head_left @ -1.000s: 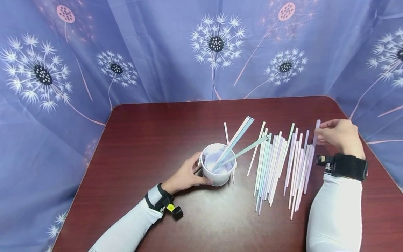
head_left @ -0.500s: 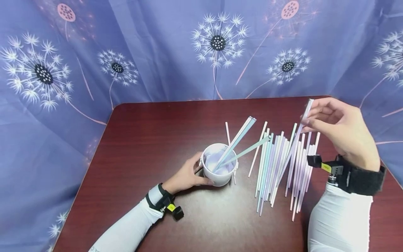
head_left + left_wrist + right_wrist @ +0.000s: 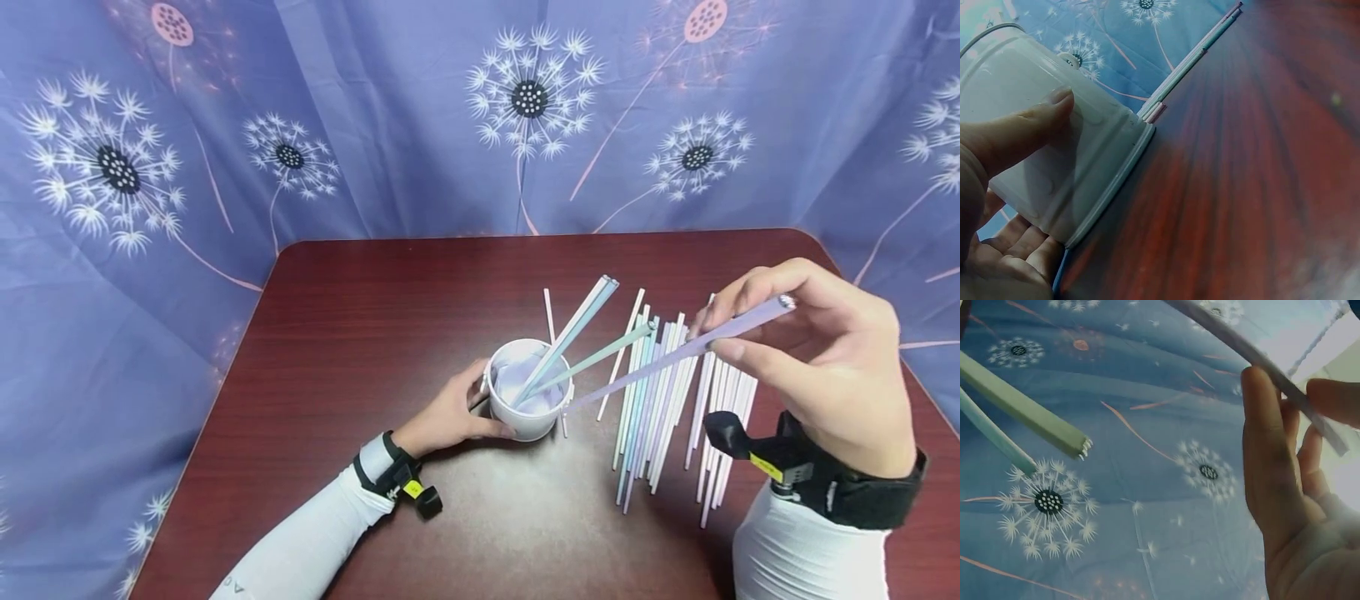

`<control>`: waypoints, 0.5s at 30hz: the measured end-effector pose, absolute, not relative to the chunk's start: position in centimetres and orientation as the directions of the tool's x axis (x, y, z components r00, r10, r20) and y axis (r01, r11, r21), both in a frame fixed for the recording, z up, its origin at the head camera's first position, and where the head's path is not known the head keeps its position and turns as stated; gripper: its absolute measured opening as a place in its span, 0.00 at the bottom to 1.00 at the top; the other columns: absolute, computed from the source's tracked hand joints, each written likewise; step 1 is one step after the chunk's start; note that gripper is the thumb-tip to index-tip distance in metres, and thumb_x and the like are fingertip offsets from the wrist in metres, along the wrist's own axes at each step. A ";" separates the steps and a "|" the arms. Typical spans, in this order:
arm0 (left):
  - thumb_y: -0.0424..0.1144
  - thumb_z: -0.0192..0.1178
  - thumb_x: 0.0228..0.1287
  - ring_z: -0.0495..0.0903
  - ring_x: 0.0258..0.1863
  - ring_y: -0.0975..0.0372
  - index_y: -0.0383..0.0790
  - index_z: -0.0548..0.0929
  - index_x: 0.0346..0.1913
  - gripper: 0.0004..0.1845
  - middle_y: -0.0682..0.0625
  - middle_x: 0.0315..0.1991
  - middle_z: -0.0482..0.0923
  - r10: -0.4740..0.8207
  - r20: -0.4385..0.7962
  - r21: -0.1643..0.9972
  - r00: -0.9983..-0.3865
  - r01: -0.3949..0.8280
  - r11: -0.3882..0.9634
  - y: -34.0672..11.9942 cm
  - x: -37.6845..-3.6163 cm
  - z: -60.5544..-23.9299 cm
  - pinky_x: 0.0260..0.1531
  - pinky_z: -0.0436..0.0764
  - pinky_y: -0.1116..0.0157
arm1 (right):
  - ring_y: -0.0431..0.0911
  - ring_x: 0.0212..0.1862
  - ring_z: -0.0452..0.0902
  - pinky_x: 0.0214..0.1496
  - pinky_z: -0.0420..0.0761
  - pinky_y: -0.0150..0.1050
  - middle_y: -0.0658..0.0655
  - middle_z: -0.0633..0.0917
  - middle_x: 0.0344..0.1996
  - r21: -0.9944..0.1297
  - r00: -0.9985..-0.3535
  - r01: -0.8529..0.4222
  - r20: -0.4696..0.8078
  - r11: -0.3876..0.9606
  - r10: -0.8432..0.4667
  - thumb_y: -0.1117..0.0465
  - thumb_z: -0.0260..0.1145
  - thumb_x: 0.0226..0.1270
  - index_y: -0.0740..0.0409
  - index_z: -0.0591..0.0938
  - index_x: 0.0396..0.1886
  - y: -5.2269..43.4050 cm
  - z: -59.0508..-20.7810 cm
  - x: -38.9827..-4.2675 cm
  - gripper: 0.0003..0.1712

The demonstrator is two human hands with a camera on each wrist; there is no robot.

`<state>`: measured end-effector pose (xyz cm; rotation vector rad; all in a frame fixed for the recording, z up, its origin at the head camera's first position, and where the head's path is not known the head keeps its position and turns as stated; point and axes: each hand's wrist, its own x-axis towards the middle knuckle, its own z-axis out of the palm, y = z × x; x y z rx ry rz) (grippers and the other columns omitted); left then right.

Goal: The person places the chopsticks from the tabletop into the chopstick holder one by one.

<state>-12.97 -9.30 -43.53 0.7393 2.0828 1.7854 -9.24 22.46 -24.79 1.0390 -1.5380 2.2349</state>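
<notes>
A white cup (image 3: 527,385) stands on the dark red table (image 3: 375,317) with three pastel straws (image 3: 573,330) leaning out of it. My left hand (image 3: 448,417) grips the cup's left side; in the left wrist view the thumb (image 3: 1022,128) lies on the cup wall (image 3: 1066,162). My right hand (image 3: 817,358) pinches a lilac straw (image 3: 675,354) near its upper end, above the table. The straw slants down to the left, its lower tip close to the cup's right rim. In the right wrist view the fingers (image 3: 1272,456) pinch this straw (image 3: 1260,359).
Several pastel straws (image 3: 675,392) lie side by side on the table right of the cup, under my right hand. One pale straw (image 3: 553,350) lies just behind the cup. A blue dandelion-print curtain (image 3: 450,117) surrounds the table on three sides.
My right hand lifted one lilac straw off the pile, raised it and swung its lower end left toward the cup. The left hand stayed on the cup.
</notes>
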 end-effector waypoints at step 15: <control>0.27 0.79 0.39 0.68 0.66 0.59 0.39 0.67 0.68 0.48 0.47 0.63 0.71 0.556 0.084 0.984 -0.827 0.157 0.085 -9.4 -13.1 -43.5 0.70 0.63 0.67 | 0.59 0.35 0.81 0.37 0.86 0.41 0.75 0.81 0.31 -0.766 -0.799 -0.526 0.594 -0.370 -0.095 0.95 0.56 0.44 0.89 0.71 0.37 20.7 -24.9 -9.4 0.17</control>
